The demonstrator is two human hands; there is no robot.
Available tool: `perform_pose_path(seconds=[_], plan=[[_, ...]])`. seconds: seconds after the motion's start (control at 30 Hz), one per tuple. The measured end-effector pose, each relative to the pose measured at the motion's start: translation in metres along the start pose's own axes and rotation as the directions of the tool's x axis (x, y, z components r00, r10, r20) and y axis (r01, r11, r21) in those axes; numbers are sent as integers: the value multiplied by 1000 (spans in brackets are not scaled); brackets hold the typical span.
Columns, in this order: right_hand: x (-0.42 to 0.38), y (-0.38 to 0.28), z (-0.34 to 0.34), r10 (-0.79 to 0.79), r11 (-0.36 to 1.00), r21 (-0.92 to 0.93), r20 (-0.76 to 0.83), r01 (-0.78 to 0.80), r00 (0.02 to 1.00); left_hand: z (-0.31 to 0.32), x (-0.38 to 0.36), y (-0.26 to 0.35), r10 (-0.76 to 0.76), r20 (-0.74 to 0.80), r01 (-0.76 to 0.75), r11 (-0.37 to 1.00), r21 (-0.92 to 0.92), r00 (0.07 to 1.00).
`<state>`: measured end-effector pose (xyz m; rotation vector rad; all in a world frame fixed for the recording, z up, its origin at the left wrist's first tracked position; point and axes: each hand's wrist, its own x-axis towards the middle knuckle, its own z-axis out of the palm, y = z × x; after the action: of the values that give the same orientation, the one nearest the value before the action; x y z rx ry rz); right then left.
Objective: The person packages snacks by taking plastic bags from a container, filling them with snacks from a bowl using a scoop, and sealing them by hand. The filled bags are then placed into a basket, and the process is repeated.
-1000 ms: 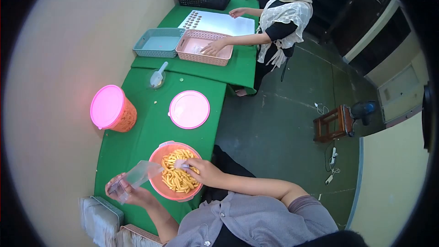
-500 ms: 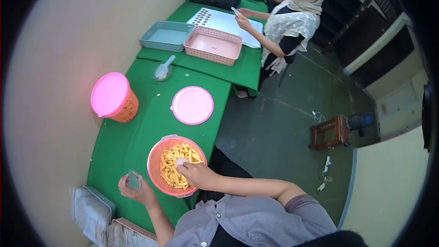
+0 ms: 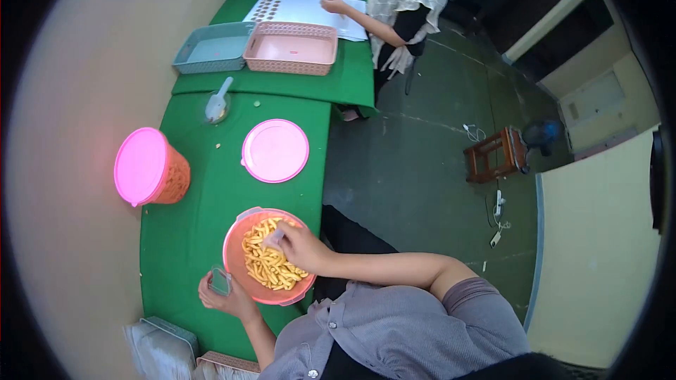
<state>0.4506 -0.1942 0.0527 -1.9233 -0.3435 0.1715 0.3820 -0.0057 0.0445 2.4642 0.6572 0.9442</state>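
Observation:
A pink tub (image 3: 236,260) holding yellow stick-shaped snacks (image 3: 264,257) stands at the table's near edge. Over the snacks, my right hand (image 3: 299,245) is closed on a small pale scoop or cup (image 3: 274,239), partly hidden by the fingers. Just left of the tub, my left hand (image 3: 229,297) grips a small clear container (image 3: 220,281) by its sides. A round pink lid (image 3: 275,150) lies flat beyond the tub.
A pink-lidded tub (image 3: 141,167) stands at left. Farther off are a scoop in a bowl (image 3: 219,104), a teal basket (image 3: 215,46), a pink basket (image 3: 292,49) and a co-worker's hands (image 3: 334,1). Baskets of clear packets (image 3: 162,350) sit at near left.
My left hand has moved closer to the tub with the clear container. My right hand has risen slightly over the snacks. The view has shifted, and the co-worker's hands have drawn together.

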Motion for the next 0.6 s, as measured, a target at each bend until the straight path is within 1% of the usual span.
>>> perform_pose_path(seconds=[0.03, 0.07, 0.1, 0.13, 0.2, 0.23, 0.27, 0.33, 0.37, 0.4, 0.43, 0.47, 0.53, 0.57, 0.6], plan=[[6, 1, 2, 43, 997, 62, -83, -38, 996, -2, 0, 1, -18, -13, 18, 1000, 14, 1000], [10, 1, 6, 89, 990, 125, -158, -69, 984, -3, 0, 4, -53, -6, 53, 998, -36, 999], [13, 0, 8, 127, 986, 126, -137, -110, 982, -5, 0, 5, -89, -1, 88, 992, -85, 996], [17, -3, 9, 113, 987, 124, -101, -100, 988, -6, -2, 6, -114, -25, 113, 991, -68, 993], [24, -7, 11, 106, 994, 44, -41, -104, 994, -6, -11, 6, -145, -16, 142, 983, -117, 989], [30, -3, 14, 95, 994, 60, -41, -92, 995, -8, -15, 7, -117, -21, 115, 990, -85, 993], [40, 6, 15, -25, 998, -66, -47, 21, 999, -8, -18, 9, -153, -65, 150, 987, -51, 986], [56, -3, 6, -81, 996, 32, 123, 78, 989, -11, -25, 12, -134, -57, 129, 988, -89, 989], [68, -5, 3, -113, 993, 47, 191, 106, 975, -11, -26, 14, -179, -106, 174, 983, -54, 978], [76, -6, 2, -268, 955, -30, 339, 295, 902, -12, -28, 15, -205, -98, 201, 978, -53, 974], [80, -6, 4, -394, 873, -76, 473, 482, 788, -13, -31, 17, -225, -80, 221, 974, -60, 971], [80, -6, 10, -404, 869, -50, 504, 493, 763, -16, -35, 20, -252, -103, 249, 968, -37, 962], [85, 0, 18, -284, 947, 17, 511, 321, 811, -16, -38, 28, -272, -119, 265, 962, -71, 955], [89, 4, 22, -194, 974, 0, 522, 227, 830, -14, -42, 29, -280, -113, 274, 960, -63, 953], [92, 4, 24, -205, 971, 9, 538, 237, 818, -12, -44, 29, -290, -130, 286, 957, -54, 948]])
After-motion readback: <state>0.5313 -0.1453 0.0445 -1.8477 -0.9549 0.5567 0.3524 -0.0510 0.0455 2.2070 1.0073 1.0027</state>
